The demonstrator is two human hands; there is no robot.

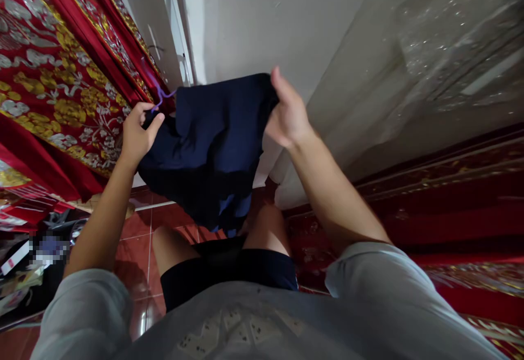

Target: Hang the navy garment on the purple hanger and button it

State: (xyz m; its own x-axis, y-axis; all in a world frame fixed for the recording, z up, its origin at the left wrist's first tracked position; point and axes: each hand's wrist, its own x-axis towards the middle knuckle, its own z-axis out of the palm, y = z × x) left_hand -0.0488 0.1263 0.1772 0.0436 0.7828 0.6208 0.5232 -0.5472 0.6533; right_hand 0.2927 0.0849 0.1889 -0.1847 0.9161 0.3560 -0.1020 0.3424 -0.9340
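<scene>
Currently, navy cloth (229, 122): stretched between the two hands, with the left hand (137, 133) at one end and the right hand (290, 117) at the other; its top edge runs nearly straight, and the lower part hangs in loose, darker folds in front of the legs (264, 229).
Left grip: narrow, thumb and fingers drawn close together, pinching a dark bit of the cloth.
Right grip: thumb raised and standing wide of the fingers, palm toward the cloth's upper corner; the fingertips are hidden, so I cannot tell whether they close on the fabric.
Purple piece (162, 95): thin and branching, at the left hand's fingertips, reaching to the upper edge of the cloth.
Red drape (69, 84): to the left, covered in gold and silver flowers, just beside the left hand.
Pale panel (282, 16): upright and plain, beyond the cloth.
Plastic sheeting (458, 48): wrinkled, catching small glints, to the right of the panel.
Red fabric (393, 223): below the plastic, edged with ornate bands.
Floor (137, 264): glossy reddish tiles with pale joints.
Clutter (20, 278): lower left, small mixed items, partly pixelated.
Clothing: grey shirt (245, 316) with a pale print, dark shorts (268, 267).
</scene>
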